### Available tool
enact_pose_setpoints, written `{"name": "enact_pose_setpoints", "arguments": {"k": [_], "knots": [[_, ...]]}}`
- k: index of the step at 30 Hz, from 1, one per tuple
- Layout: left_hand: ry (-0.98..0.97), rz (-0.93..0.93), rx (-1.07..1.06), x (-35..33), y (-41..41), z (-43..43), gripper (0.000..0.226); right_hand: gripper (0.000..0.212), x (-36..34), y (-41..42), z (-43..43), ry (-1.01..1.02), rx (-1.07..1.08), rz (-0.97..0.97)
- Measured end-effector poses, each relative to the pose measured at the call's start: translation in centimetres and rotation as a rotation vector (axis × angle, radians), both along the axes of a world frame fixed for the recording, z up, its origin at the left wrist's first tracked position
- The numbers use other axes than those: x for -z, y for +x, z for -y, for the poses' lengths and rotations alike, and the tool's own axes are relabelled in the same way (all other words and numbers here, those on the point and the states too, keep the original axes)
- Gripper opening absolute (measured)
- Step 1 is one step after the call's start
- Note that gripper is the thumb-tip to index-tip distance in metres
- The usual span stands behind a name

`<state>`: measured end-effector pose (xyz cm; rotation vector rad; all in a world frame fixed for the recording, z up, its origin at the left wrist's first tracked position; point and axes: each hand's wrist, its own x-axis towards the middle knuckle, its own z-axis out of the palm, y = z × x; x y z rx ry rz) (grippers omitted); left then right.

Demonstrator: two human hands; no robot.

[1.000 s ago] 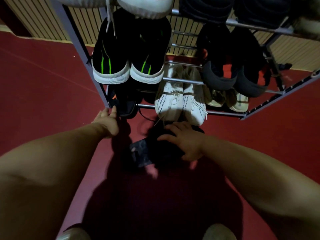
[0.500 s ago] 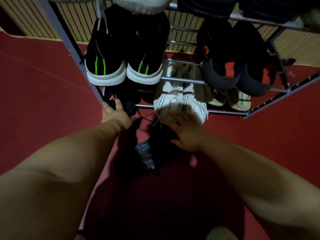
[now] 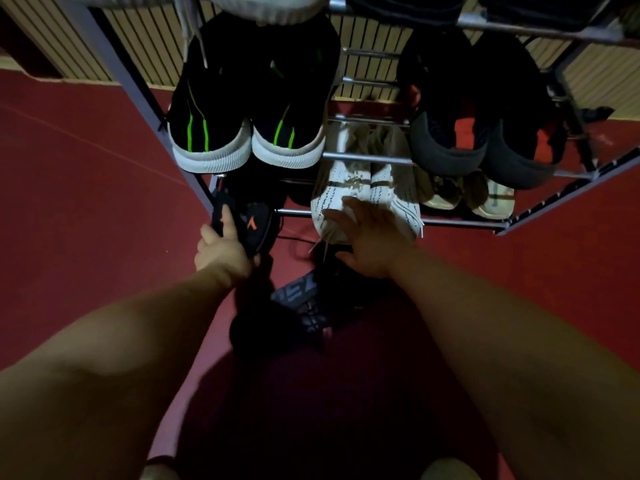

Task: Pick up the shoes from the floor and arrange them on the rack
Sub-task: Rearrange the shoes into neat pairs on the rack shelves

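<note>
Red floor (image 3: pixel 86 209) everywhere, dim light, slatted wall at the back. Biggest thing is the metal rack (image 3: pixel 367 156), so I'll place everything off that. On its middle tier, left end, sits a black pair with green stripes (image 3: pixel 242 133), white-soled toes pointing out toward the camera, long axis front to back. Right end of that same tier has a dark pair with orange patches (image 3: pixel 485 140), same heading. On the rack's bottom tier, middle, is a white knit pair (image 3: pixel 367 199), toes out past the front bar, laces dangling. Right of those, a pale smaller pair (image 3: pixel 467 195).

Off the rack, on the floor just in front of its bottom bar, lies a dark shoe with grey lettering (image 3: pixel 298 303); too murky to tell which way it points.

At the rack's bottom left corner, the left hand (image 3: pixel 225 251) is wrapped around a black shoe with an orange mark (image 3: pixel 249 223), which is tilted, long axis running up into the bottom tier. The right hand (image 3: pixel 370 244) is spread wide, fingers (image 3: pixel 353 213) lying over the toe of the white pair, gripping nothing.
</note>
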<state>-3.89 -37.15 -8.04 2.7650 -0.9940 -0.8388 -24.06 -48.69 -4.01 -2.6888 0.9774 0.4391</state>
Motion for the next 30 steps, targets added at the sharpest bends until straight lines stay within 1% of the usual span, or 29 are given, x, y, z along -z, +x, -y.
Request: {"name": "enact_pose_setpoints", "arguments": {"k": [3,6,10,14,16,19,21,23,27,30], "knots": [[-0.013,-0.030,0.037,-0.5,0.6,-1.7,0.123,0.077,0.3,0.5,0.1,0.011,0.027,0.004],[0.002,-0.041,0.040,-1.2,0.9,-1.0,0.132,0.077,0.3,1.1,-0.2,0.045,0.068,0.000],[0.013,-0.058,-0.007,-1.3,0.2,1.1,0.128,0.078,0.1,1.4,-0.8,0.066,0.050,0.004],[0.051,0.048,-0.037,-0.7,-0.9,1.9,0.125,0.078,-0.7,0.2,-1.0,0.070,0.089,-0.004],[0.028,0.023,-0.045,-0.8,-0.8,1.8,0.119,0.079,-1.1,-0.6,-0.8,0.044,0.116,-0.016],[-0.067,-0.069,-0.031,-2.0,-0.1,1.1,0.112,0.082,-1.5,-1.1,-0.4,0.009,0.169,0.000],[-0.095,-0.068,0.038,-3.1,0.4,0.0,0.112,0.088,-2.2,-0.8,-0.3,-0.014,0.194,0.038],[-0.089,-0.030,0.142,-4.1,0.9,-1.4,0.115,0.087,-3.2,-0.1,-0.3,-0.016,0.198,0.072],[-0.076,0.017,0.367,-5.6,1.5,-3.5,0.124,0.095,-5.1,1.5,-0.4,-0.069,0.100,0.090],[-0.077,0.012,0.518,-6.5,1.3,-4.3,0.129,0.104,-5.6,1.9,-0.8,-0.072,0.008,0.044]]}}
